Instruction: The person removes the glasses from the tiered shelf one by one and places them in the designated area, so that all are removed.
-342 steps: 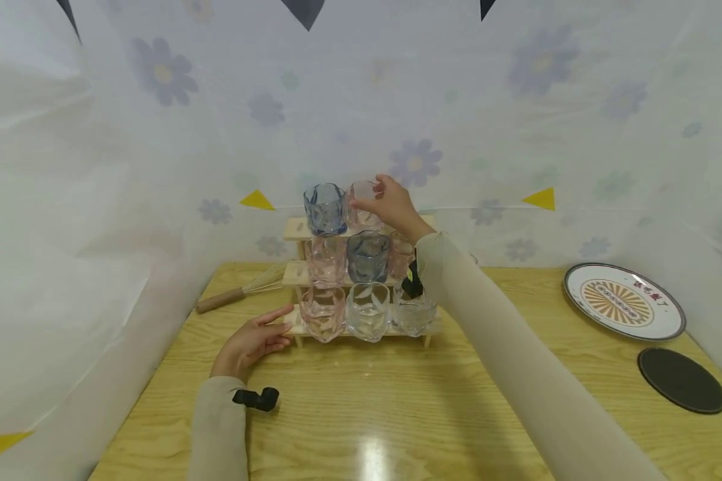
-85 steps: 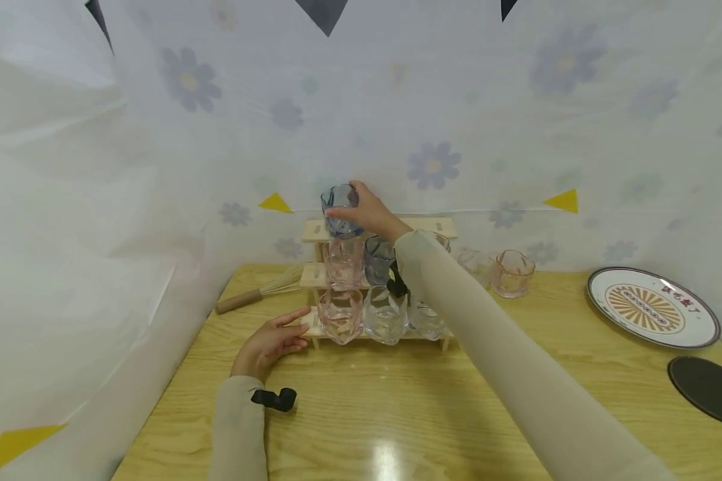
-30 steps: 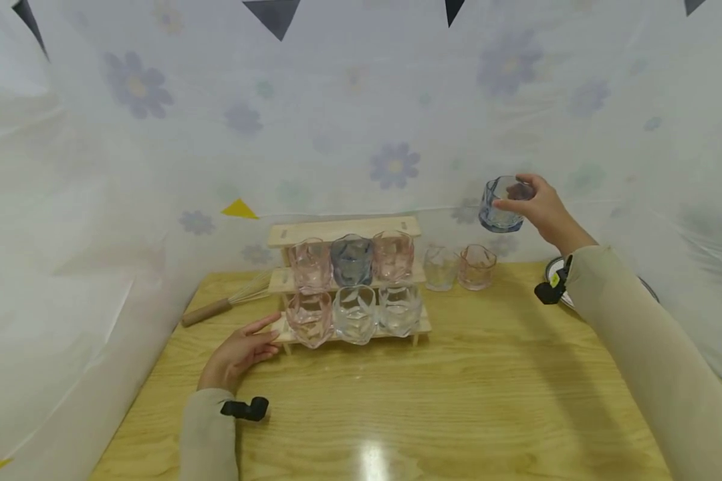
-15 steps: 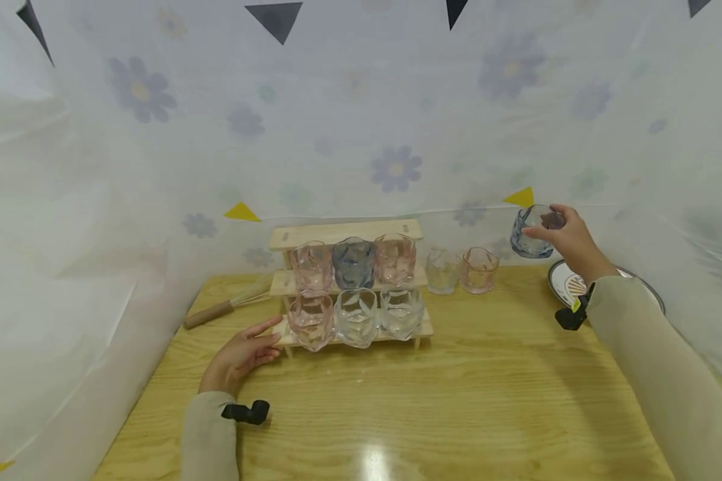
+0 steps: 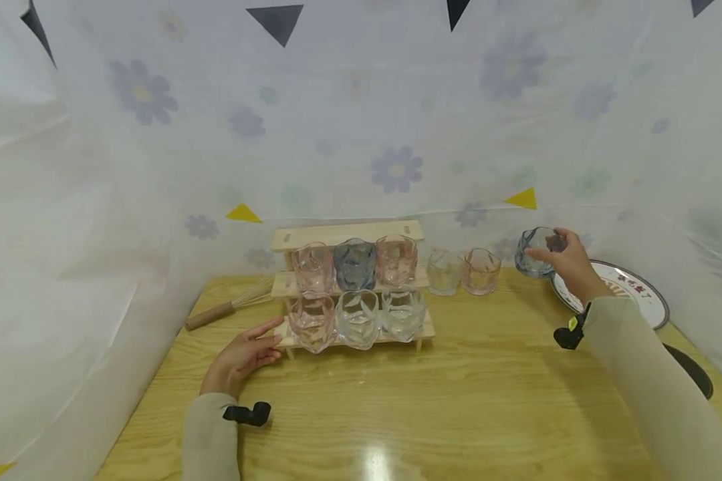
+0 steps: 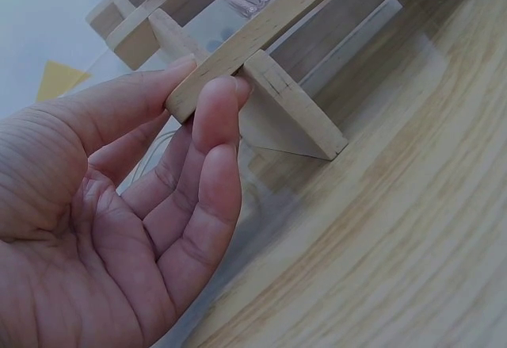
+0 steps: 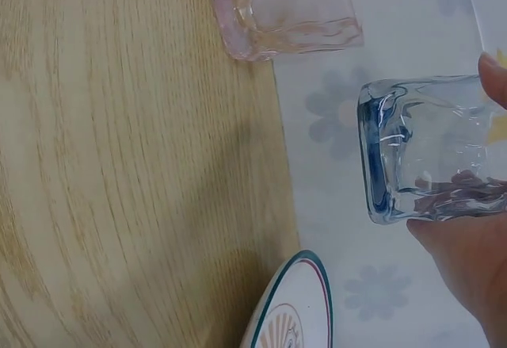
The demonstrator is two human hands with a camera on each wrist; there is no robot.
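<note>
My right hand (image 5: 571,264) grips a blue glass tumbler (image 5: 535,252) by its sides, upright above the table's back edge. In the right wrist view the tumbler's thick blue base (image 7: 376,154) is off the table. A pink tumbler (image 5: 480,272) and a clear tumbler (image 5: 443,274) stand on the table to its left. With thumb and fingers, my left hand (image 5: 243,357) pinches the left end of the lowest board of a three-tier wooden rack (image 5: 349,232); the left wrist view shows this board end (image 6: 186,98) close. Pink, clear and dark blue tumblers fill the rack's lower two tiers.
A patterned plate (image 5: 652,300) lies at the right, partly behind the right forearm. Nearer is a dark round mat (image 5: 692,371), mostly covered by the sleeve. A whisk (image 5: 213,314) with a wooden handle lies left of the rack. Patterned sheeting rises behind the table.
The pink tumbler went from the top tier to the table. My right hand then lifted the blue tumbler off that tier, carried it right and has lowered it. The left hand stays put.
</note>
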